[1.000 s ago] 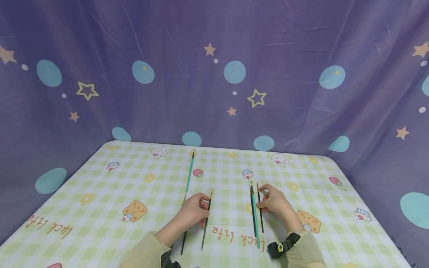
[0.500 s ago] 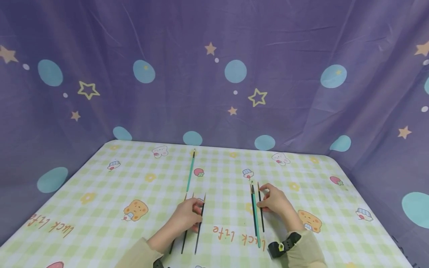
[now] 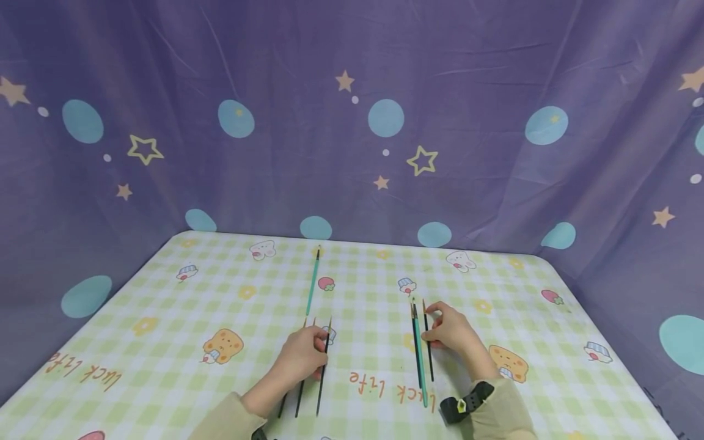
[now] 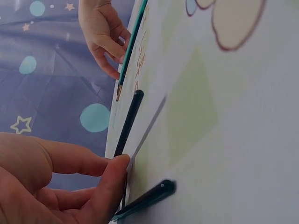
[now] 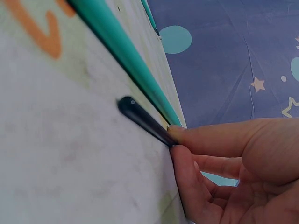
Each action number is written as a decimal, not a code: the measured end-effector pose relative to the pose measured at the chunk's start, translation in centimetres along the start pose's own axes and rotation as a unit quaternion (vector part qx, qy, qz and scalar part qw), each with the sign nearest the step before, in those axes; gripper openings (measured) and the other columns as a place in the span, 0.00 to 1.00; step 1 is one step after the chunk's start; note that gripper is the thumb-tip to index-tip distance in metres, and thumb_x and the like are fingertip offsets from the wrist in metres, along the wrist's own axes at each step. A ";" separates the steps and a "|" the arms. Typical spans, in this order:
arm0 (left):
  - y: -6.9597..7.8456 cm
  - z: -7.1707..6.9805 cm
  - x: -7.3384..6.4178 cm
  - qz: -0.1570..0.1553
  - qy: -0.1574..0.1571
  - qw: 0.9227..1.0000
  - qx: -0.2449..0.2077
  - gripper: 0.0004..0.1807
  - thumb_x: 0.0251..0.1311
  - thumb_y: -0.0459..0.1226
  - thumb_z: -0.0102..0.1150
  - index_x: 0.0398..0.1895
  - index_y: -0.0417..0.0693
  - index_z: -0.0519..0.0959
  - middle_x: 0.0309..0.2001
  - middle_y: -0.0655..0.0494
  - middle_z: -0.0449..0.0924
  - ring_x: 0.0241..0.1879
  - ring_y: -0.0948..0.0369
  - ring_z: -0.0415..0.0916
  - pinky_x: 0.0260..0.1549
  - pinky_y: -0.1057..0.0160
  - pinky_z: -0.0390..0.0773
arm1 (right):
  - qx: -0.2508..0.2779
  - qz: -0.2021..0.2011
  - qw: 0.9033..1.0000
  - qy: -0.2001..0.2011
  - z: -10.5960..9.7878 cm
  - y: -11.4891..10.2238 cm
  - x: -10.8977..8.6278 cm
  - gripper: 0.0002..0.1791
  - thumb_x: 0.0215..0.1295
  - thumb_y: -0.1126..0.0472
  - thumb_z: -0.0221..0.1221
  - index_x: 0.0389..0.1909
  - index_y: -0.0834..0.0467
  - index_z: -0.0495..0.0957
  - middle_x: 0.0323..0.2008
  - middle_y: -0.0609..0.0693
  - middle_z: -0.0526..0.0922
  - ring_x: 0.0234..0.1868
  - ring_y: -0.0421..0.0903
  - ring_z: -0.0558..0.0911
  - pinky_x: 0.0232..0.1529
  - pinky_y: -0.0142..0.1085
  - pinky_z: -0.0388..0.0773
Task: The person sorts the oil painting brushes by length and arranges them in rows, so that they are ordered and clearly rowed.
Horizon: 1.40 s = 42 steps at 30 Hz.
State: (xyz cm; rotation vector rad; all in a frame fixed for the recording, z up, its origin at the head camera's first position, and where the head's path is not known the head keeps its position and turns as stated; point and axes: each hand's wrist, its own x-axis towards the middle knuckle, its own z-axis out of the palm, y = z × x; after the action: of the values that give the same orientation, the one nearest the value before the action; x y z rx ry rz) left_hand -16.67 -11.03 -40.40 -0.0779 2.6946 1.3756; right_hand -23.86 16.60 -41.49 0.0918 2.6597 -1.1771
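Here the left hand [image 3: 299, 354] pinches a slender brush [image 3: 321, 388], the right hand [image 3: 452, 329] a black brush [image 3: 429, 357] right of the nearer teal brush [image 3: 420, 362].

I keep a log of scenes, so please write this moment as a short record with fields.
left hand: pinches a dark paintbrush
near left hand: two more dark paintbrushes, partly hidden
right hand: pinches another dark paintbrush
near right hand: turquoise paintbrush, fifth dark paintbrush
lying farther off: second turquoise paintbrush
surface: checked tablecloth
behind: purple curtain with stars
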 end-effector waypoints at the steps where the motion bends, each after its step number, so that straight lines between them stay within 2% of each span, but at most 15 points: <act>1: 0.0 0.0 0.0 0.002 0.002 1.000 0.008 0.22 0.42 0.22 0.52 0.47 0.31 0.72 0.26 0.50 0.69 0.12 0.63 0.69 0.11 0.67 0.74 | 0.000 0.001 1.000 0.000 0.0 0.0 0.0 0.29 0.48 0.68 0.65 0.53 0.61 0.68 0.29 0.53 0.70 0.21 0.42 0.73 0.22 0.31 0.75; 5: 0.0 0.1 0.1 0.012 0.009 0.999 0.037 0.22 0.42 0.22 0.52 0.47 0.32 0.73 0.25 0.51 0.70 0.10 0.64 0.70 0.11 0.68 0.73 | -0.001 0.001 1.000 0.000 0.0 0.1 0.1 0.29 0.48 0.67 0.65 0.53 0.61 0.68 0.30 0.53 0.70 0.21 0.42 0.73 0.22 0.31 0.75; 14: -0.1 0.0 0.2 0.020 0.014 0.997 0.067 0.22 0.41 0.23 0.52 0.46 0.33 0.74 0.25 0.53 0.70 0.09 0.64 0.70 0.12 0.68 0.71 | 0.000 0.002 1.000 0.000 0.0 0.0 0.0 0.29 0.48 0.68 0.65 0.53 0.61 0.68 0.30 0.54 0.71 0.22 0.42 0.74 0.22 0.31 0.75; 34: 0.1 -0.2 -0.1 0.036 0.029 0.994 0.097 0.18 0.42 0.24 0.57 0.42 0.36 0.75 0.21 0.57 0.69 0.08 0.66 0.68 0.12 0.69 0.70 | -0.002 0.003 1.000 -0.002 0.0 0.0 0.1 0.29 0.48 0.67 0.65 0.53 0.61 0.68 0.30 0.54 0.70 0.21 0.42 0.73 0.22 0.31 0.75; 42: 0.7 -0.1 0.1 0.062 0.036 0.993 0.092 0.16 0.41 0.24 0.55 0.38 0.36 0.75 0.19 0.57 0.69 0.08 0.66 0.68 0.12 0.68 0.69 | 0.001 0.002 1.000 -0.002 0.0 0.2 0.2 0.29 0.47 0.68 0.65 0.53 0.61 0.67 0.29 0.53 0.70 0.21 0.41 0.73 0.21 0.31 0.75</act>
State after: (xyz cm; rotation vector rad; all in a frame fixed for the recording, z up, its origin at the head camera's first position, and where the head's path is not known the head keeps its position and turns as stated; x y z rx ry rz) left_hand -16.87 -10.66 -39.78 0.0593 2.9179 1.1670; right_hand -24.01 16.67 -41.67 0.0939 2.6545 -1.1775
